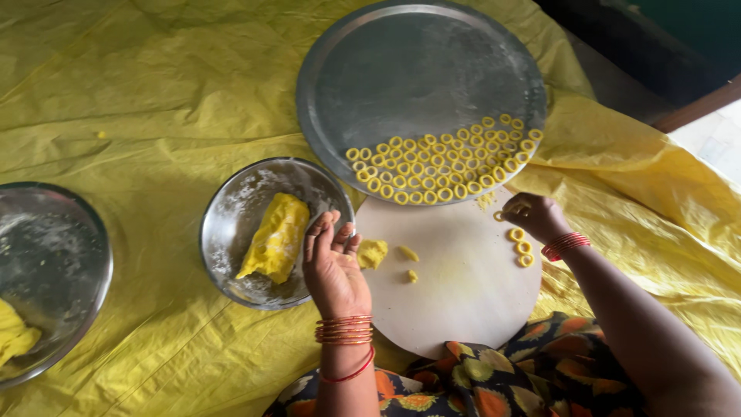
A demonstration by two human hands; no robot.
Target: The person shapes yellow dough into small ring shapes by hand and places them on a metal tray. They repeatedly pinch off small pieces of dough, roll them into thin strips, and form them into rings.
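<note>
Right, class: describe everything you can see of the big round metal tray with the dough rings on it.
The tray is a large, round, shallow plate of dull grey metal with a raised rim, dusted with whitish smears. It lies flat on the yellow sheet, its near edge overlapping the round pale board. Small yellow dough rings sit in close rows along its near right side; the rest is bare. Neither hand touches it.

Soft, even daylight fills the scene, brightest at the right edge, where the pale floor (714, 139) is washed out. The large steel tray (401, 69) carries a dull sheen, without hard glare. Shadows are faint and short. Focus is sharp at centre; the wide lens bends the edges slightly.
</note>
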